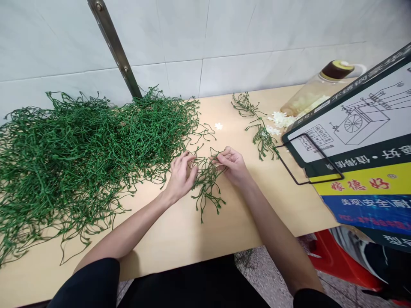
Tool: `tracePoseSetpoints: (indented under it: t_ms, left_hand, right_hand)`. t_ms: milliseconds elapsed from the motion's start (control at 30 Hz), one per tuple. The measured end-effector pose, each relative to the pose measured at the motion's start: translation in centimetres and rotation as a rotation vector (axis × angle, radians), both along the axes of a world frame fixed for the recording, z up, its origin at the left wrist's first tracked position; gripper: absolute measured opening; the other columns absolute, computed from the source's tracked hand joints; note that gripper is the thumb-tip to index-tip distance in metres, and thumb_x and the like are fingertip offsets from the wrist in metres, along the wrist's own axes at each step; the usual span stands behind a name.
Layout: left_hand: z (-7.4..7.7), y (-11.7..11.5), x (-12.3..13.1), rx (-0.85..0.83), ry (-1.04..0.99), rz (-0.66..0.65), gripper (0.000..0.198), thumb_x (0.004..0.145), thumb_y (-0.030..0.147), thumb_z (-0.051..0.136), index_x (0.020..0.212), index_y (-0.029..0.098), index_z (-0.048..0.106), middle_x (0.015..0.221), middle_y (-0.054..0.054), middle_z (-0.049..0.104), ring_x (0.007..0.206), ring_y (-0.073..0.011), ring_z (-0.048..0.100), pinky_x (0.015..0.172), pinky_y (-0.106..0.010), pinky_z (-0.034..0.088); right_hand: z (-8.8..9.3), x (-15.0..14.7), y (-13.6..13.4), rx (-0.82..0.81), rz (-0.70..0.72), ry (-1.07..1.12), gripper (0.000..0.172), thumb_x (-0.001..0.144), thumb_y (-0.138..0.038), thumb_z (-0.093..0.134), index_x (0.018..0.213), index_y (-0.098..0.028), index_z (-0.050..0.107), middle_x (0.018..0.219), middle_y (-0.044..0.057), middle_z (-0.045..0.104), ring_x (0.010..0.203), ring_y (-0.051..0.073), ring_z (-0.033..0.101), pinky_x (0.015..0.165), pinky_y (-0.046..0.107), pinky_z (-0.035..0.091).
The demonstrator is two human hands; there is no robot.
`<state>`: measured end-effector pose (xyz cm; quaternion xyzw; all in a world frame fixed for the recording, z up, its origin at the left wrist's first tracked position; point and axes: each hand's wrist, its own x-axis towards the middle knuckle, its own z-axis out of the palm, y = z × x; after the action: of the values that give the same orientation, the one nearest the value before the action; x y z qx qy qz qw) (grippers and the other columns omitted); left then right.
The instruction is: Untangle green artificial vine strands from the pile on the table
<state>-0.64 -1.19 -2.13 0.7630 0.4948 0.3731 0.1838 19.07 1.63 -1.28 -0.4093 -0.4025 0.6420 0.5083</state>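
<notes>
A small bunch of thin green plastic flower stems hangs between my two hands, just above the light wooden table. My right hand pinches one of the stems between thumb and fingers at the bunch's right side. On the left side, my left hand has its fingers curled round the edge of the bunch; its exact hold is partly hidden. A large tangled heap of the same green stems spreads over the table beside and beyond my left hand.
Further right lie a few separate green stem sprays. White plastic petals are piled by a clear bottle, with one white petal piece apart. A printed cardboard box and black wire frame stand right. A metal bar slants at the wall.
</notes>
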Motion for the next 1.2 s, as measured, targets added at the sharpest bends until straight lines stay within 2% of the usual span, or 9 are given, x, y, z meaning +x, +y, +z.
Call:
tracePoseSetpoints:
  t_ms: [133,233,333,400,567,800,900,1100,1200]
  left_hand:
    - [0.0,-0.1,0.0,0.17,0.102,0.098,0.011,0.091,0.022,0.057,0.1,0.021,0.063,0.113,-0.011,0.07,0.116,-0.0288,0.053,0.095,-0.049,0.041]
    - [-0.4,-0.4,-0.1,0.367,0.072,-0.247,0.014,0.093,0.018,0.053,0.101,0.02,0.064,0.099,-0.009,0.072,0.096,-0.0211,0.062,0.087,-0.039,0.049]
    - [-0.6,-0.7,0.1,0.365,0.171,-0.674,0.027,0.095,0.013,0.044,0.117,0.016,0.06,0.108,-0.011,0.071,0.093,-0.0171,0.066,0.082,-0.029,0.054]
    - [-0.5,-0.7,0.5,0.283,0.285,-0.745,0.031,0.097,0.016,0.042,0.124,0.016,0.058,0.12,-0.013,0.068,0.107,-0.0209,0.065,0.091,-0.032,0.053]
    - [-0.7,-0.2,0.8,0.105,0.322,-0.314,0.045,0.097,0.028,0.046,0.14,0.016,0.047,0.152,-0.022,0.04,0.144,-0.0382,0.031,0.11,-0.059,0.036]
    - [-1.0,0.7,0.2,0.327,0.007,0.033,0.021,0.093,0.018,0.054,0.106,0.02,0.071,0.12,-0.014,0.063,0.103,-0.0228,0.054,0.087,-0.041,0.052]
    - [-0.5,0.7,0.2,0.325,-0.141,0.021,0.018,0.093,0.018,0.055,0.1,0.019,0.072,0.106,-0.011,0.065,0.089,-0.0166,0.059,0.077,-0.032,0.054]
    - [0.2,0.5,0.4,0.172,-0.293,-0.257,0.017,0.092,0.018,0.059,0.105,0.017,0.069,0.1,-0.01,0.071,0.091,-0.0161,0.066,0.077,-0.028,0.055]
    - [0.0,0.6,0.5,0.058,-0.34,-0.236,0.015,0.093,0.021,0.058,0.102,0.017,0.069,0.095,-0.008,0.072,0.085,-0.0147,0.066,0.075,-0.027,0.054]
  right_hand:
    - [0.0,1.1,0.1,-0.022,-0.007,0.044,0.05,0.06,-0.051,0.085,0.072,-0.024,0.045,0.065,-0.002,0.066,0.054,0.013,0.061,0.043,0.023,0.046]
    - [0.0,2.0,0.2,0.035,0.014,0.034,0.045,0.068,-0.05,0.079,0.074,-0.024,0.042,0.065,-0.003,0.061,0.051,0.012,0.054,0.044,0.023,0.042]
    - [0.0,2.5,0.2,0.09,0.026,-0.039,0.042,0.074,-0.053,0.073,0.075,-0.025,0.041,0.067,-0.002,0.06,0.052,0.013,0.052,0.045,0.025,0.041]
    - [0.1,2.4,0.2,0.085,0.021,-0.049,0.042,0.074,-0.053,0.072,0.074,-0.025,0.041,0.069,-0.001,0.061,0.053,0.013,0.052,0.045,0.026,0.042]
    - [0.6,1.4,0.1,-0.018,-0.012,0.069,0.038,0.064,-0.044,0.082,0.085,-0.025,0.057,0.071,-0.001,0.065,0.058,0.014,0.06,0.05,0.025,0.05]
    - [0.1,0.9,0.2,-0.001,0.005,0.169,0.035,0.059,-0.031,0.089,0.088,-0.021,0.069,0.08,0.001,0.072,0.074,0.012,0.067,0.068,0.023,0.057]
    - [0.0,0.8,0.2,0.019,0.027,0.172,0.03,0.059,-0.028,0.09,0.079,-0.021,0.07,0.085,0.001,0.072,0.076,0.012,0.067,0.07,0.024,0.058]
    - [-0.1,0.3,0.1,0.074,0.05,0.124,0.025,0.058,-0.025,0.091,0.065,-0.018,0.067,0.093,0.002,0.065,0.08,0.01,0.063,0.072,0.025,0.059]
    - [-0.3,0.2,0.2,0.123,0.034,0.124,0.026,0.054,-0.023,0.092,0.06,-0.018,0.067,0.081,-0.001,0.059,0.071,0.008,0.059,0.067,0.024,0.058]
